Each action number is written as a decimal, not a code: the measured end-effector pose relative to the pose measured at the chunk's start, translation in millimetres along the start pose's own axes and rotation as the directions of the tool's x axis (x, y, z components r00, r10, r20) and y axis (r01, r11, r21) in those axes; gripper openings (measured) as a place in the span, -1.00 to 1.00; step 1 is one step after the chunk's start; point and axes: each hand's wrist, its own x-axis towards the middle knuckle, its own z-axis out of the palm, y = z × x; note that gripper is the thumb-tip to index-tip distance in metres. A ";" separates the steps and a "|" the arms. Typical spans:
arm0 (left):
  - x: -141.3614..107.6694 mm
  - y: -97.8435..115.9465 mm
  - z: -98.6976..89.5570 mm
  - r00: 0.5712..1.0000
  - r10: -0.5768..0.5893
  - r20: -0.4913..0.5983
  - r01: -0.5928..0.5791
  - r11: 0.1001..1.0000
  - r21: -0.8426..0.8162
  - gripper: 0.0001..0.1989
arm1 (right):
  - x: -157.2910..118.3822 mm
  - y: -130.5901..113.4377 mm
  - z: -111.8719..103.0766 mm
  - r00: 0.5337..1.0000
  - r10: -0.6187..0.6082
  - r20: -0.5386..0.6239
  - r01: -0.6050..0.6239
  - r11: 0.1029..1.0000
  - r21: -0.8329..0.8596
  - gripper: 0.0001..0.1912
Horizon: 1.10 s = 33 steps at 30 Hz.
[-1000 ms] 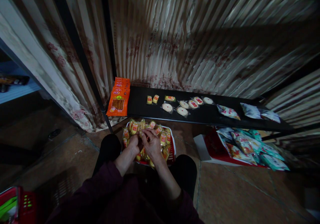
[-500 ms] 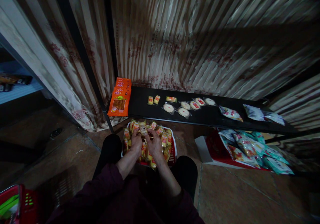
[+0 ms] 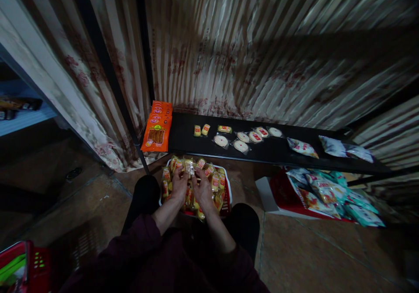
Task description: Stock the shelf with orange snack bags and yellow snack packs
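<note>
Between my knees sits a red and white basket (image 3: 229, 195) heaped with small yellow snack cakes in clear wrappers (image 3: 215, 182). My left hand (image 3: 179, 187) and my right hand (image 3: 202, 188) are close together over the heap. Their fingertips pinch a clear-wrapped snack (image 3: 189, 167) from both sides; its exact kind is too dim to make out. Beyond the basket, a low black shelf (image 3: 183, 143) carries a few of the yellow cakes (image 3: 205, 129) and several round white wrapped biscuits (image 3: 221, 141).
Orange snack packets (image 3: 156, 131) lie at the shelf's left end, white bags (image 3: 303, 147) towards its right. Below stands a red and white box (image 3: 278, 192) with snack bags (image 3: 324, 188). A red basket (image 3: 36, 267) is at lower left. Black posts (image 3: 108, 66) and a curtain (image 3: 229, 44) border the shelf.
The wrapped snack between my fingertips has shifted slightly and shows more of its shiny wrapper. My fingers have moved a little; the shelf and basket look the same.
</note>
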 end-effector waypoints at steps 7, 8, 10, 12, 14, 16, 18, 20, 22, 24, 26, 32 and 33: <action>0.2 -4.8 3.2 0.998 -0.057 0.022 0.056 0.997 0.055 -0.78 | 2.6 8.7 -0.6 0.999 -0.022 0.047 0.020 0.998 0.058 -0.66; 1.2 -7.3 3.5 0.998 -0.055 0.025 0.054 0.997 0.063 -0.77 | 2.8 10.7 -1.8 0.998 -0.013 0.065 0.009 0.998 0.067 -0.66; 5.4 -12.7 2.9 0.999 -0.036 0.022 0.034 0.995 0.094 -0.76 | 4.0 17.2 -6.1 0.998 0.013 0.069 -0.017 0.999 0.051 -0.65; 12.7 -17.6 0.5 1.000 0.011 0.018 -0.014 0.983 0.183 -0.79 | 6.8 28.3 -13.1 0.999 0.040 0.028 -0.040 0.999 -0.003 -0.62; 21.5 -21.0 -3.7 0.997 0.079 0.026 -0.083 0.933 0.349 -0.82 | 11.0 44.5 -21.3 0.996 0.069 -0.052 -0.073 0.995 -0.069 -0.59; 29.0 -23.7 -8.4 0.979 0.164 0.120 -0.203 0.817 0.539 -0.84 | 15.5 63.1 -28.8 0.991 0.086 -0.101 -0.098 0.987 -0.128 -0.56; 32.9 -27.3 -12.6 0.937 0.257 0.238 -0.350 0.645 0.679 -0.80 | 19.1 80.4 -33.4 0.992 0.070 -0.106 -0.090 0.975 -0.202 -0.56; 32.7 -32.9 -15.9 0.874 0.328 0.358 -0.480 0.466 0.743 -0.74 | 21.5 93.5 -34.9 0.994 0.028 -0.104 -0.057 0.958 -0.280 -0.54; 30.0 -39.7 -18.7 0.807 0.348 0.477 -0.582 0.333 0.742 -0.70 | 22.7 102.4 -34.2 0.998 -0.021 -0.057 0.000 0.937 -0.348 -0.52; 27.6 -45.6 -21.7 0.749 0.343 0.567 -0.654 0.251 0.713 -0.69 | 23.2 109.7 -32.6 0.998 -0.065 0.007 0.062 0.912 -0.405 -0.51; 28.5 -49.2 -25.4 0.715 0.367 0.595 -0.681 0.177 0.710 -0.66 | 23.1 118.4 -31.1 0.996 -0.076 0.040 0.085 0.882 -0.463 -0.51; 50.3 -56.5 -36.3 0.742 0.391 0.544 -0.602 0.032 0.798 -0.45 | 22.0 152.3 -30.0 0.996 -0.044 0.073 0.077 0.836 -0.544 -0.51; 53.6 -58.7 -37.2 0.748 0.378 0.546 -0.600 0.031 0.800 -0.44 | 22.1 156.4 -30.0 0.991 -0.068 0.112 0.118 0.838 -0.533 -0.55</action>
